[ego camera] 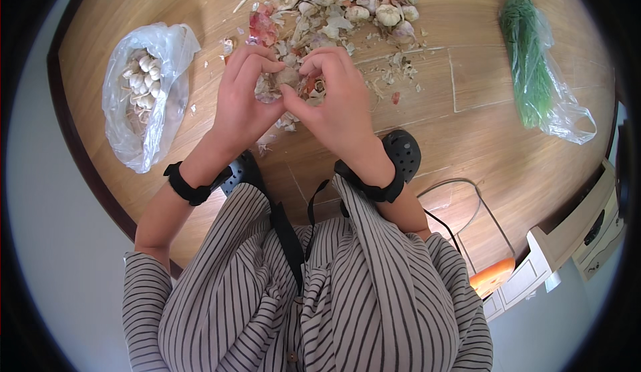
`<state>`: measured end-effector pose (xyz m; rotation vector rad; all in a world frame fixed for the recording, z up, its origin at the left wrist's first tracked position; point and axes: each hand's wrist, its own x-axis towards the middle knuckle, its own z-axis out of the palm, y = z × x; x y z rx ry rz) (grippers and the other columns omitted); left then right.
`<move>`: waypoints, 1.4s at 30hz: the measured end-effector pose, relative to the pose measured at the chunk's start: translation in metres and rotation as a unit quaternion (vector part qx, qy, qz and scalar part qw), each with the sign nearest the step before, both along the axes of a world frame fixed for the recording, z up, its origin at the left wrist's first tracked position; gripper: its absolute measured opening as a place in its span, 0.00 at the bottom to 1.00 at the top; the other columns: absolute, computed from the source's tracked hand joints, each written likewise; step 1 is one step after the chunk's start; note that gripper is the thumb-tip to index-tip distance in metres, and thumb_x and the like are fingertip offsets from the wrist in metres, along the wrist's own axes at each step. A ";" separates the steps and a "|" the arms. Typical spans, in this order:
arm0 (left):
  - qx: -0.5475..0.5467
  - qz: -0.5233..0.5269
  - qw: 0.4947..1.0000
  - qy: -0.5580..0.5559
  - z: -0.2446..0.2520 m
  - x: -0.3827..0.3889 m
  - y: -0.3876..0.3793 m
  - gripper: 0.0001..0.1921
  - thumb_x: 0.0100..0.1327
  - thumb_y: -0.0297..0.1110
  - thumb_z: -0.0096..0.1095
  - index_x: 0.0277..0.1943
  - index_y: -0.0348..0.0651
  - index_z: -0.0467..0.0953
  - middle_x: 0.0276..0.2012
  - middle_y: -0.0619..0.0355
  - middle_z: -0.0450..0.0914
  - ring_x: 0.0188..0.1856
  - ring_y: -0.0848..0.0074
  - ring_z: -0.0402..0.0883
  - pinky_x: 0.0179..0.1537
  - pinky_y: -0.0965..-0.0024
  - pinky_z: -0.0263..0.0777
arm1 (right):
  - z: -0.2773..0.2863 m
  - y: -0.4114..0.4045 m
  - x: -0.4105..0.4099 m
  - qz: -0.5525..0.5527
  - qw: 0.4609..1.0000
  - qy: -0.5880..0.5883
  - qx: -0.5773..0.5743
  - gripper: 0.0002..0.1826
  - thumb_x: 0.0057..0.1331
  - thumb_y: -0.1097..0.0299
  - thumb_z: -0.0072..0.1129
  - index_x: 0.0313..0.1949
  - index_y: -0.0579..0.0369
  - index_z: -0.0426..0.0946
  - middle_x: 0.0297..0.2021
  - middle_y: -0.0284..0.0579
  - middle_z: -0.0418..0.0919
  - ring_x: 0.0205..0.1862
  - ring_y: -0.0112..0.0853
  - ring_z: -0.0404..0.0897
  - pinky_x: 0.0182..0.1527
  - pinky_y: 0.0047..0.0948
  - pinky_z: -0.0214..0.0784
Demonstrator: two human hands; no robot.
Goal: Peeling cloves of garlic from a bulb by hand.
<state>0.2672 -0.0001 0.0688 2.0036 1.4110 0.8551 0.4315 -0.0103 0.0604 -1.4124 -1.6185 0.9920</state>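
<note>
A garlic bulb (287, 77) is held between my two hands, over loose papery skins on the floor. My left hand (246, 84) grips it from the left with thumb and fingers. From the right, my right hand (334, 91) pinches it with the thumb and curled fingers. Its underside is hidden from me. Just beyond my hands lies a heap of whole garlic bulbs (388, 15), mixed with dry skins and reddish onion peels (263, 25). To the left, a clear plastic bag (173, 76) lies open with pale garlic (145, 79) inside.
Green stalks (526, 66) in a clear plastic bag lie at the far right. My dark perforated clogs (402, 154) rest on the wood-look floor (415, 101). A thin metal frame (493, 216) and an orange object (493, 278) stand near pale drawers (526, 277). A dark baseboard (85, 146) edges the left wall.
</note>
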 end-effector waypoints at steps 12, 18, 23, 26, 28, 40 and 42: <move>0.043 -0.008 0.999 -0.024 -0.002 0.003 -0.001 0.20 0.38 0.18 0.72 0.35 0.39 0.72 0.36 0.52 0.75 0.40 0.61 0.76 0.41 0.64 0.70 | 0.000 -0.002 -0.001 0.029 0.999 -0.026 0.025 0.22 0.49 0.67 0.72 0.40 0.51 0.70 0.41 0.40 0.72 0.46 0.39 0.76 0.44 0.39 0.63; 0.055 -0.011 0.998 -0.019 -0.001 0.003 0.000 0.20 0.38 0.17 0.72 0.36 0.39 0.72 0.34 0.52 0.75 0.40 0.61 0.76 0.40 0.64 0.70 | 0.001 -0.002 -0.001 0.025 0.999 -0.029 0.030 0.21 0.50 0.67 0.71 0.40 0.51 0.69 0.41 0.41 0.72 0.45 0.40 0.76 0.43 0.39 0.62; 0.022 0.002 0.999 -0.027 -0.002 0.002 -0.003 0.26 0.40 0.16 0.72 0.45 0.39 0.70 0.39 0.53 0.74 0.41 0.65 0.76 0.41 0.67 0.72 | 0.002 -0.002 -0.001 0.024 0.999 -0.023 0.030 0.21 0.50 0.68 0.71 0.41 0.51 0.69 0.41 0.43 0.72 0.45 0.41 0.75 0.44 0.39 0.62; 0.027 0.002 0.999 -0.040 -0.006 0.001 -0.005 0.30 0.41 0.15 0.72 0.49 0.39 0.67 0.42 0.53 0.73 0.41 0.66 0.76 0.43 0.67 0.73 | 0.002 -0.003 -0.002 0.029 0.999 -0.021 0.036 0.21 0.51 0.68 0.70 0.41 0.51 0.69 0.41 0.43 0.73 0.45 0.42 0.75 0.44 0.39 0.62; 0.026 0.002 0.999 -0.035 -0.007 0.001 -0.006 0.30 0.40 0.15 0.72 0.49 0.38 0.67 0.42 0.53 0.73 0.41 0.66 0.76 0.43 0.67 0.73 | 0.002 -0.003 -0.002 0.031 0.998 -0.020 0.041 0.20 0.51 0.68 0.70 0.41 0.51 0.69 0.41 0.43 0.73 0.46 0.42 0.75 0.44 0.39 0.62; 0.043 -0.022 0.999 -0.006 -0.003 -0.001 -0.001 0.29 0.40 0.16 0.71 0.48 0.38 0.68 0.40 0.52 0.74 0.40 0.64 0.76 0.43 0.65 0.72 | 0.006 -0.003 -0.002 0.051 0.995 -0.060 0.054 0.19 0.54 0.69 0.68 0.42 0.52 0.68 0.41 0.44 0.72 0.45 0.42 0.74 0.43 0.40 0.62; 0.041 -0.020 0.999 0.005 -0.003 -0.001 -0.001 0.29 0.41 0.16 0.71 0.48 0.38 0.68 0.40 0.52 0.74 0.40 0.64 0.76 0.43 0.65 0.73 | 0.003 -0.005 -0.004 0.048 0.992 -0.072 0.089 0.19 0.54 0.70 0.68 0.42 0.53 0.68 0.41 0.44 0.72 0.45 0.42 0.74 0.43 0.40 0.62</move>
